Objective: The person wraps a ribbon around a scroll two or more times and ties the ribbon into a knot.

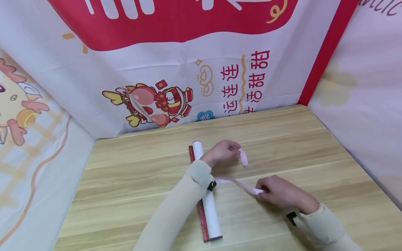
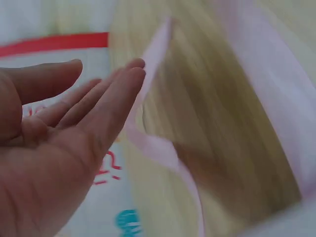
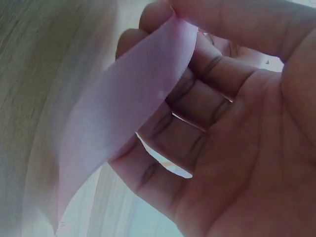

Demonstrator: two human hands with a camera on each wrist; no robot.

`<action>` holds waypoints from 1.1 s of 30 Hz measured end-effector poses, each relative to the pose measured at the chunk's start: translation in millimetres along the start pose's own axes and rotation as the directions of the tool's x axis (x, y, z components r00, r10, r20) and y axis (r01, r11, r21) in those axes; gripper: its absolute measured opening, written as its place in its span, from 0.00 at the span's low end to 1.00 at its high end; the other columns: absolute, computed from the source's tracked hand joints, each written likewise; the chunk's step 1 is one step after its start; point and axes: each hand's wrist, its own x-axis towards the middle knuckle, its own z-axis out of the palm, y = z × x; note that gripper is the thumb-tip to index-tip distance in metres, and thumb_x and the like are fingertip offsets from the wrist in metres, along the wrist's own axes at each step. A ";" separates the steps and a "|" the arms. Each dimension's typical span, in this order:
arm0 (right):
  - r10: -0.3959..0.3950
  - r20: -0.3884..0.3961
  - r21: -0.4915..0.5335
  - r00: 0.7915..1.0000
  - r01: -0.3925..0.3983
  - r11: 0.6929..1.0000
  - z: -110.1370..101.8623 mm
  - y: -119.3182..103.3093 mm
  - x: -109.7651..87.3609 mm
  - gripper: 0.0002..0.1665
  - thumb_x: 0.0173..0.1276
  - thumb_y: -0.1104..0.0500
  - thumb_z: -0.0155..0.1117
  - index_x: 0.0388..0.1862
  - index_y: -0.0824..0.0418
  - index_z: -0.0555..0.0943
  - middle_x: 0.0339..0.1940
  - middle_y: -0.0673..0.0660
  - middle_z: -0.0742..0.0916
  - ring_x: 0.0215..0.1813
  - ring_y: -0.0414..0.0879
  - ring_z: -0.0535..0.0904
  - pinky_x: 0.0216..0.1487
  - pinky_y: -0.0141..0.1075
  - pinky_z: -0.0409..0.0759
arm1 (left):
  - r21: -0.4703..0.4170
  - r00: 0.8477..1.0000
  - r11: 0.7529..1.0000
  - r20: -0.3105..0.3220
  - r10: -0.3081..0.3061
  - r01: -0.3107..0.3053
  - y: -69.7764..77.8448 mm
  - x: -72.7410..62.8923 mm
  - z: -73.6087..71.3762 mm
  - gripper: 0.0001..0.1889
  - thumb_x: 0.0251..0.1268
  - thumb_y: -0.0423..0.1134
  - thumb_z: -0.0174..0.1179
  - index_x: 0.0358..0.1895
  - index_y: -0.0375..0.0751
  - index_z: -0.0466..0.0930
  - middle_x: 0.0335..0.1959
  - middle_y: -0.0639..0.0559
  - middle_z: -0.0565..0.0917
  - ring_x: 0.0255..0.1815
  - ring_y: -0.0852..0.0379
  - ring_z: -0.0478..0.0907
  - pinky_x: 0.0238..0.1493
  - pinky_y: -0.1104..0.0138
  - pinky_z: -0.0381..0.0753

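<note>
My right hand pinches one end of a pale pink ribbon between thumb and fingers. From there the ribbon runs left over the table toward a white roll, where my left forearm covers it. Beyond the roll's right side is my left hand, with another length of ribbon at its fingertips. In the left wrist view its fingers are extended and the thumb stands apart from them, the ribbon passing behind the fingertips. A red strip lies along the roll's left side.
The wood-patterned table is bounded at the back by a printed cloth with red lettering and a cartoon figure. White cloth walls stand at the left and right.
</note>
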 end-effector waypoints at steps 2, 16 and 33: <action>0.003 -0.028 -0.009 1.000 -0.003 1.000 -0.5 -1.3 1.0 0.03 0.70 0.57 0.71 0.35 0.52 0.85 0.26 0.42 0.81 0.28 0.33 0.71 0.31 0.30 0.71 | 0.220 0.996 0.971 0.016 0.093 -0.094 -0.4 -9.3 2.9 0.18 0.76 0.34 0.61 0.65 0.35 0.82 0.63 0.44 0.86 0.62 0.49 0.84 0.65 0.64 0.80; -0.002 -0.158 0.080 0.987 0.014 0.997 -7.3 -7.5 2.6 0.03 0.73 0.60 0.69 0.40 0.59 0.86 0.30 0.46 0.84 0.31 0.34 0.73 0.34 0.31 0.74 | 0.427 0.922 0.831 0.304 0.241 -0.358 -10.6 -50.8 26.4 0.10 0.76 0.42 0.65 0.52 0.45 0.89 0.43 0.56 0.92 0.38 0.73 0.81 0.46 0.81 0.78; -0.026 -0.100 -0.068 0.995 0.019 0.998 -10.2 -5.6 16.2 0.32 0.64 0.53 0.79 0.62 0.68 0.82 0.60 0.65 0.88 0.63 0.65 0.82 0.65 0.63 0.78 | -0.256 0.987 0.953 -0.063 0.151 -0.162 -31.9 -91.2 -42.9 0.12 0.77 0.35 0.62 0.57 0.35 0.81 0.45 0.49 0.91 0.48 0.58 0.87 0.58 0.66 0.81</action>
